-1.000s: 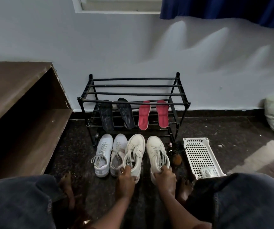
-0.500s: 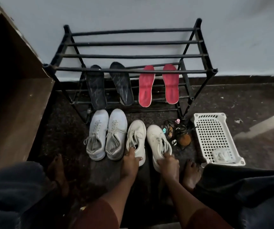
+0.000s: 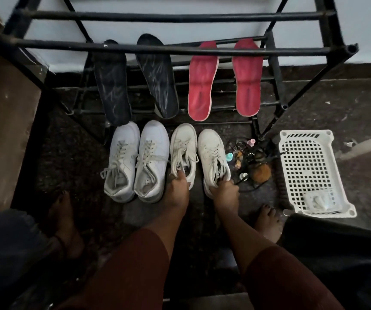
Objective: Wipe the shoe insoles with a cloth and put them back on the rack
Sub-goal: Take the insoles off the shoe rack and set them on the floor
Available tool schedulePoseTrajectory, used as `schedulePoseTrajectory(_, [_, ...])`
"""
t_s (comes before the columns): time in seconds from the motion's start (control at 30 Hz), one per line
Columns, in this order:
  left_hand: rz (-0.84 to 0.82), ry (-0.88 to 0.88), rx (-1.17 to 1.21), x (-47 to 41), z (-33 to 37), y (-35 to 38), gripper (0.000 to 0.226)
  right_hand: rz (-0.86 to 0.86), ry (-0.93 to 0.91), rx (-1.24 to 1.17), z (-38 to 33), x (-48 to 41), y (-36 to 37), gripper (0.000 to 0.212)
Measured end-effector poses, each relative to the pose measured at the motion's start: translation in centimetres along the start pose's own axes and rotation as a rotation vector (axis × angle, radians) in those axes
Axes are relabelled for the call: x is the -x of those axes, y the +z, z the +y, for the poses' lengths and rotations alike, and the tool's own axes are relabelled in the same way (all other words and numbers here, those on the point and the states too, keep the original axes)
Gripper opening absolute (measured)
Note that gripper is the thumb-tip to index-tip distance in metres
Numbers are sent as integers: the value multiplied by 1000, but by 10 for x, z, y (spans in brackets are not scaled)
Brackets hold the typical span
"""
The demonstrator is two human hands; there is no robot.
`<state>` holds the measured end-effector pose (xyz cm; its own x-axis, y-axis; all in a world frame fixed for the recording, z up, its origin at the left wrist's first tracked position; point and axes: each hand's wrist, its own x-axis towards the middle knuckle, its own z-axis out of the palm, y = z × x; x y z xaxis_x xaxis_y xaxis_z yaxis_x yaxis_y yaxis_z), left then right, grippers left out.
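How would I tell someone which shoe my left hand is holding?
Find the black metal shoe rack. Four white lace-up sneakers line the floor before it. Yours is third from left, creamier than the brighter pair beside it, left hand gripping its opening.

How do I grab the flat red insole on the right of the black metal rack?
Pinch the right-hand flat red insole at its rounded near end, coming from the front, under the top rail of the black metal rack. It is thin, lying across the bars, with that end nearest you.
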<state>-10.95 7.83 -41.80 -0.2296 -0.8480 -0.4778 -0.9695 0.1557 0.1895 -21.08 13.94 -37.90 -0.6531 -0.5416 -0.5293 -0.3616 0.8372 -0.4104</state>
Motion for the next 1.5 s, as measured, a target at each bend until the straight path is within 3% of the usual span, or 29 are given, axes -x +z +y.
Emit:
schedulePoseTrajectory(0.13, [-65, -27, 138, -1, -2, 11, 38, -47, 5, 49, -2, -7, 5, 39])
schedulePoseTrajectory(0.37, [-47, 33, -4, 2, 0, -1, 39, -90, -49, 95, -16, -7, 5, 34])
schedulePoseTrajectory(0.5, [-41, 49, 96, 7, -9, -25, 42, -99, -58, 116, -27, -10, -3, 32])
schedulePoseTrajectory(0.63, [160, 87, 97, 7, -32, -62, 36, -142, -33, 180, -36, -8, -15, 38])
schedulePoseTrajectory(0.77, [499, 31, 237, 2, -55, -111, 28, 68, -71, 247, -70, 10, -27, 32])
schedulePoseTrajectory(0.83, [686, -19, 356, -5, -61, -138, 25, 163, -141, 174, -98, 18, -30, 32])
schedulePoseTrajectory(0.9, [766, -86, 490, -16, -65, -163, 23, 170, -183, 21, -129, 22, -32, 36])
schedulePoseTrajectory(1.0, [674, -222, 642, -41, -72, -189, 37, 112, -141, -294, -175, 13, -31, 44])
schedulePoseTrajectory(1.2, [456, -266, 559, -83, -66, -221, 78, 88, 46, -719, -222, -20, -33, 52])
schedulePoseTrajectory(1.33, [344, -323, 531, -109, -56, -226, 92, 152, 14, -625, -230, -33, -36, 54])
schedulePoseTrajectory(1.5, [378, -414, 617, -135, -56, -228, 100, 198, -125, -111, -245, -38, -25, 96])
